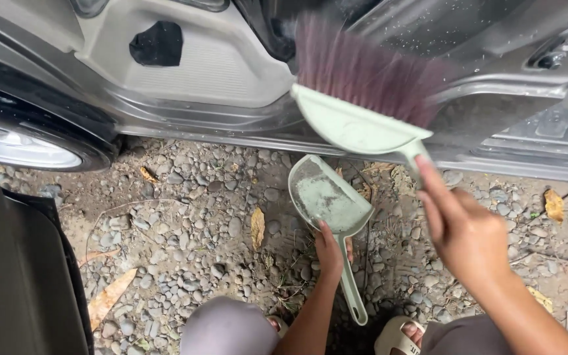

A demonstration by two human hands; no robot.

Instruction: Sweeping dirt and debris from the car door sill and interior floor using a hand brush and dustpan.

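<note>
1. Gravel ground [185,223] with scattered dry leaves lies beside an open vehicle, whose grey door sill [185,72] runs across the top of the view.
2. Sweeping appears to be the step in hand: the right hand [461,230] has its fingers wrapped around the handle of a pale green hand brush [356,121], whose purple-pink bristles are raised against the sill edge, blurred.
3. The left hand [330,253] grips the handle of a matching pale green dustpan [327,197], fingers closed on it; the pan sits low over the gravel, just below the brush, its inside dusty.
4. Judging from this, the next move calls for drawing the bristles down toward the pan while the pan's lip stays under the sill, so dirt falls in and not onto the stones.
5. Nearby: a tyre and wheel [27,148] at left, a dark seat or panel [14,276] at lower left, and the person's sandalled foot [399,335] close beneath the pan handle.
6. Nothing blocks the brush, though the pan and sill stand apart.
</note>
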